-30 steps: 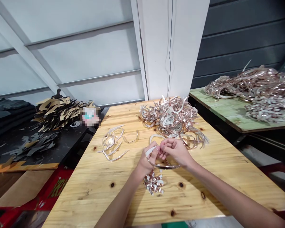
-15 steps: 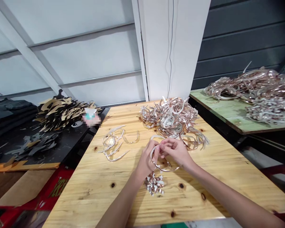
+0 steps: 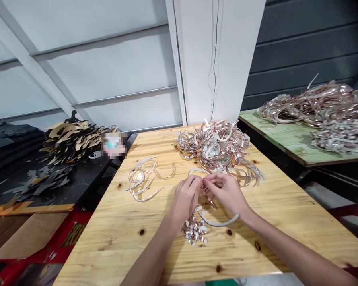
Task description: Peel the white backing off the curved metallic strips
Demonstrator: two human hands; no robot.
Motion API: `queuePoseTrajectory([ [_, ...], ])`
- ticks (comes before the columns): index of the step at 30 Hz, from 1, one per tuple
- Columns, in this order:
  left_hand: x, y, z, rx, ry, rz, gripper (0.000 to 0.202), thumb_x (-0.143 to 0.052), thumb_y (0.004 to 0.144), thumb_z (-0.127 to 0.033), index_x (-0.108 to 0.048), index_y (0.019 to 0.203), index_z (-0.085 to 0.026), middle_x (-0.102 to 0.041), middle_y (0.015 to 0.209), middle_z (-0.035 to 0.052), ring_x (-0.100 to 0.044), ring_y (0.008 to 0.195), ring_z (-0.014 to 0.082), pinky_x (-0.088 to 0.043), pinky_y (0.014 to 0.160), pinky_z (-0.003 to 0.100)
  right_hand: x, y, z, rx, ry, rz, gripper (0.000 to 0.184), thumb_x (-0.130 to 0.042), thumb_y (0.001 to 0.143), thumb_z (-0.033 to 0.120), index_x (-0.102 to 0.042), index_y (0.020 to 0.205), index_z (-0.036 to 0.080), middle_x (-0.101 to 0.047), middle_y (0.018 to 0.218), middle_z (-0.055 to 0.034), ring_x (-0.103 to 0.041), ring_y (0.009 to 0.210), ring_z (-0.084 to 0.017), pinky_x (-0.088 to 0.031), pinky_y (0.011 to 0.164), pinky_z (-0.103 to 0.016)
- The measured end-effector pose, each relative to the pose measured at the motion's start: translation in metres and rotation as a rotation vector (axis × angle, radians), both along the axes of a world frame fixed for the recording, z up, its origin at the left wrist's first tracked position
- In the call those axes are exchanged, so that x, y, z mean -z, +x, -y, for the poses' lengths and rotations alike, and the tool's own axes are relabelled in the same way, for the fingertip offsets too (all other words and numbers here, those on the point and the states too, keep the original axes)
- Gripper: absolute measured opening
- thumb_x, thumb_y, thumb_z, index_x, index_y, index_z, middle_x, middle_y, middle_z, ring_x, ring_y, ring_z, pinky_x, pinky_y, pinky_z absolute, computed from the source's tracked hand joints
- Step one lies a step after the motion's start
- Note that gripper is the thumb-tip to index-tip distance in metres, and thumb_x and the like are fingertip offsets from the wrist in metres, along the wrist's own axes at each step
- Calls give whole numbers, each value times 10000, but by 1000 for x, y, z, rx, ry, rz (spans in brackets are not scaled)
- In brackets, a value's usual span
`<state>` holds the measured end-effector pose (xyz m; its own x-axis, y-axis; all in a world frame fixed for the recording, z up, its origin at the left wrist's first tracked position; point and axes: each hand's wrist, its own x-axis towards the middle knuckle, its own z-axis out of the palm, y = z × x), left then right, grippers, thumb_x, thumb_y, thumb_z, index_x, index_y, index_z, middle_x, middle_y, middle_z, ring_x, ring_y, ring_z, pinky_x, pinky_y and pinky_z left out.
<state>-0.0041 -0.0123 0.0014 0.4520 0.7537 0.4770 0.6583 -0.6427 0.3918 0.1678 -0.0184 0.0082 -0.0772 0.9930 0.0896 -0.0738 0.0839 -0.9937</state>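
Observation:
Over the middle of the wooden table (image 3: pixel 116 238), my left hand (image 3: pixel 186 198) and my right hand (image 3: pixel 226 190) meet at the fingertips. Both pinch a narrow shiny strip (image 3: pixel 217 224), pale on one side and rose gold on the other. Its free length curves below my right hand and ends near the wrist. Just under my left hand lies a small pile of cut rose-gold and white scraps (image 3: pixel 194 230). Beyond my hands sits a large tangle of the same strips (image 3: pixel 216 145). My fingers hide the pinched part of the strip.
Several loose strips (image 3: pixel 141 176) lie on the table to the left. At right, a pale green table (image 3: pixel 292 147) carries more strip bundles (image 3: pixel 331 107). A dark table (image 3: pixel 86 186) at left holds a heap of black and tan cut pieces (image 3: pixel 74 139).
The strip's loop has swung lower and to the right, now showing its pale side. My right hand has shifted slightly right; my left hand stays nearly in place.

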Motion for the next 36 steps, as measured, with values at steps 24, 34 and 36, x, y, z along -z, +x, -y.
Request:
queuePoseTrajectory([
  [24,-10,11,13,-93,-105,117,232,-339,1084,-275,-543,987,-223,-663,947,40,-622,849,191,-437,794,316,-7,1,-3,124,141,322,69,-626,794,212,-572,750,209,-586,580,26,-580,535,-159,-456,526,-264],
  [34,-16,7,12,-4,-237,314,252,-431,1058,-357,-604,957,-205,-673,912,40,-621,825,174,-457,784,278,-6,4,-1,-1,226,417,202,-574,921,320,-696,826,189,-676,647,-16,-614,568,-176,-452,552,-270],
  [36,-14,8,10,-16,-268,405,277,-486,1035,-393,-640,916,-195,-686,865,35,-628,794,168,-457,757,267,-6,4,0,17,253,414,219,-570,923,297,-693,777,190,-651,607,-4,-578,534,-162,-425,537,-262],
])
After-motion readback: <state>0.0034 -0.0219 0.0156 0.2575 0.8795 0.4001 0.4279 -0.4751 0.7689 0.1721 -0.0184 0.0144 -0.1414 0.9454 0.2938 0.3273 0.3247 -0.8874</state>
